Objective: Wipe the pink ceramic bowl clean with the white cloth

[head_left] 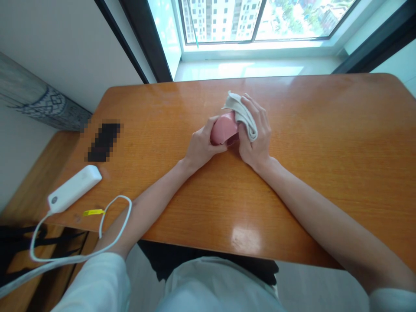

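Two bare hands are working close together near the middle of the frame, above a brown wooden table [308,130]. The left hand [202,145] is gripping a pink object [224,128] from its left side, with the fingers curling around it. The right hand [260,134] is holding a folded pale cloth [245,113], which is lying against the right side of the pink object. Whether the pink object is resting on the table cannot be told.

At the left of the frame, a white power strip [74,188] is lying on the table, and a white cable [61,262] is running from its lower end and looping in front of the left forearm. A yellow tag [93,212] is sitting by the loop. Farther up, a dark pixelated item [104,142] is lying near the table's left edge. Sunlight is coming through a window [227,24] at the top.
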The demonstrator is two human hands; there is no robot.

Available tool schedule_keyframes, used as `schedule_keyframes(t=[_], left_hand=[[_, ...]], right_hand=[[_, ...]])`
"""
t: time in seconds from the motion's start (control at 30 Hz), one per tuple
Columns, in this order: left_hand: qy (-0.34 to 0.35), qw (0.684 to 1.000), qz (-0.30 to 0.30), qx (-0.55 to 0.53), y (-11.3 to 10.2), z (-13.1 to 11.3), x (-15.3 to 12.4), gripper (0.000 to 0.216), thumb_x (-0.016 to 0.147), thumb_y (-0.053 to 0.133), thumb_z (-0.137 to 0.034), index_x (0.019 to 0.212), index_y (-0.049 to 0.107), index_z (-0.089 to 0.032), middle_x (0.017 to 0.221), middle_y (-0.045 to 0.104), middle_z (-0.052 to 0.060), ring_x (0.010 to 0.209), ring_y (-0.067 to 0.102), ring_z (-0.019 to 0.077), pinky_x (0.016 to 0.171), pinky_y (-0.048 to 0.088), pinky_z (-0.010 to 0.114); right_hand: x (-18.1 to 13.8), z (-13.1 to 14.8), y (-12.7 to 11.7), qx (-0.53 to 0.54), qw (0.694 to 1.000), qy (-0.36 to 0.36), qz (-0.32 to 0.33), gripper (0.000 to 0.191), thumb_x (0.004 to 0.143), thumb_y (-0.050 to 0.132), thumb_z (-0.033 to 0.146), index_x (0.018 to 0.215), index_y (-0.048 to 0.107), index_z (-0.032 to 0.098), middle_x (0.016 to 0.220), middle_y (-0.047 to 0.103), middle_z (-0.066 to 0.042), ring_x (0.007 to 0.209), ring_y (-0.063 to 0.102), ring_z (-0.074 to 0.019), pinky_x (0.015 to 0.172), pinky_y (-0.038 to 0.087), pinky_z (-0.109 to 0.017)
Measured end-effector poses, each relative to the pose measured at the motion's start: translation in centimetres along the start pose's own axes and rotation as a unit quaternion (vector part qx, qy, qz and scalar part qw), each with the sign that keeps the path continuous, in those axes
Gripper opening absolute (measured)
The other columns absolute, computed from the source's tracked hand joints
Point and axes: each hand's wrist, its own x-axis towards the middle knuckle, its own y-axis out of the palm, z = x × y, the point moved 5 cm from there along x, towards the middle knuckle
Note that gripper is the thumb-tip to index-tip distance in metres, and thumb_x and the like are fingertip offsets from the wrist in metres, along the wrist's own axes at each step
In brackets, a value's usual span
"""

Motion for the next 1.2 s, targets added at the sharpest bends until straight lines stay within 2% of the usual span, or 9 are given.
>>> schedule_keyframes(t=[0.13, 0.2, 0.37, 0.6, 0.73, 0.8, 0.97, 1.1, 1.2], left_hand=[[-0.002, 1.0, 0.006, 0.012, 0.1, 0.6, 0.0, 0.052, 0.092, 0.085, -0.037, 0.136, 0.061, -0.024, 0.09, 0.075, 0.0, 0.071, 0.068, 0.0201, 0.065, 0.052, 0.033], [-0.007, 1.0, 0.01, 0.016, 0.1, 0.7, 0.0, 0.048, 0.094, 0.085, -0.039, 0.132, 0.062, -0.023, 0.086, 0.073, -0.001, 0.069, 0.067, 0.0198, 0.063, 0.051, 0.033], [-0.02, 1.0, 0.01, 0.016, 0.0, 0.1, 0.1, 0.073, 0.083, 0.094, -0.034, 0.146, 0.057, -0.027, 0.11, 0.08, 0.001, 0.089, 0.076, 0.0218, 0.078, 0.059, 0.033], [-0.015, 0.999, 0.029, 0.003, 0.2, 0.7, 0.0, 0.058, 0.095, 0.088, -0.04, 0.141, 0.057, -0.025, 0.091, 0.075, 0.0, 0.072, 0.069, 0.0209, 0.067, 0.055, 0.035], [-0.019, 1.0, 0.011, -0.002, 0.1, 0.1, 0.1, 0.069, 0.086, 0.092, -0.032, 0.145, 0.056, -0.025, 0.109, 0.079, 0.002, 0.088, 0.075, 0.0222, 0.077, 0.059, 0.035], [-0.017, 1.0, 0.008, -0.005, 0.1, 0.2, 0.0, 0.07, 0.086, 0.093, -0.036, 0.146, 0.056, -0.028, 0.111, 0.079, 0.001, 0.089, 0.075, 0.0219, 0.078, 0.06, 0.036], [0.007, 1.0, 0.012, -0.02, 0.2, 0.6, -0.1, 0.06, 0.094, 0.087, -0.053, 0.139, 0.058, -0.027, 0.109, 0.079, 0.004, 0.09, 0.075, 0.0246, 0.077, 0.062, 0.041], [0.007, 1.0, -0.005, -0.001, 0.0, -0.2, 0.0, 0.065, 0.088, 0.091, -0.037, 0.141, 0.056, -0.025, 0.126, 0.078, 0.006, 0.107, 0.078, 0.0274, 0.088, 0.062, 0.04], [0.0, 1.0, 0.001, 0.008, 0.1, -0.3, 0.0, 0.066, 0.087, 0.093, -0.033, 0.141, 0.055, -0.027, 0.129, 0.078, 0.006, 0.106, 0.078, 0.0272, 0.087, 0.062, 0.039]], right_hand=[[-0.4, 1.7, 1.0, 0.008, 0.993, -0.08, 0.091, 0.059, 0.111, 0.048, 0.066, 0.165, 0.056, 0.042, 0.17, 0.062, -0.003, 0.162, 0.055, -0.0367, 0.14, 0.034, -0.071], [-0.5, 1.9, 1.2, 0.013, 0.99, -0.095, 0.102, 0.058, 0.111, 0.049, 0.067, 0.163, 0.057, 0.043, 0.168, 0.064, -0.001, 0.161, 0.056, -0.0366, 0.14, 0.033, -0.071], [-0.1, -0.2, 0.1, 0.014, 1.0, 0.011, -0.021, 0.055, 0.117, 0.039, 0.058, 0.166, 0.052, 0.039, 0.166, 0.066, -0.007, 0.156, 0.06, -0.0333, 0.131, 0.048, -0.064], [-0.5, 1.8, 1.1, 0.008, 0.993, -0.074, 0.087, 0.059, 0.111, 0.047, 0.068, 0.161, 0.059, 0.041, 0.167, 0.065, -0.002, 0.16, 0.057, -0.0364, 0.139, 0.036, -0.071], [0.0, 0.2, 0.0, 0.021, 1.0, -0.003, -0.004, 0.052, 0.116, 0.045, 0.054, 0.166, 0.054, 0.041, 0.167, 0.065, -0.004, 0.159, 0.058, -0.0305, 0.134, 0.048, -0.06], [0.0, 0.2, -0.2, 0.019, 1.0, -0.007, -0.017, 0.053, 0.116, 0.045, 0.052, 0.167, 0.053, 0.04, 0.167, 0.065, -0.005, 0.157, 0.06, -0.0302, 0.131, 0.051, -0.058], [-0.4, 1.9, 1.1, -0.001, 0.992, -0.081, 0.092, 0.058, 0.111, 0.046, 0.069, 0.16, 0.061, 0.042, 0.165, 0.067, -0.002, 0.158, 0.059, -0.0364, 0.138, 0.038, -0.072], [-0.1, 0.2, 0.4, 0.015, 1.0, -0.014, 0.01, 0.055, 0.115, 0.039, 0.063, 0.162, 0.058, 0.039, 0.164, 0.068, -0.006, 0.157, 0.061, -0.0322, 0.133, 0.047, -0.065], [-0.1, -0.5, 0.0, 0.016, 0.999, 0.02, -0.021, 0.054, 0.117, 0.04, 0.058, 0.164, 0.056, 0.038, 0.165, 0.066, -0.008, 0.156, 0.062, -0.0317, 0.131, 0.05, -0.064]])
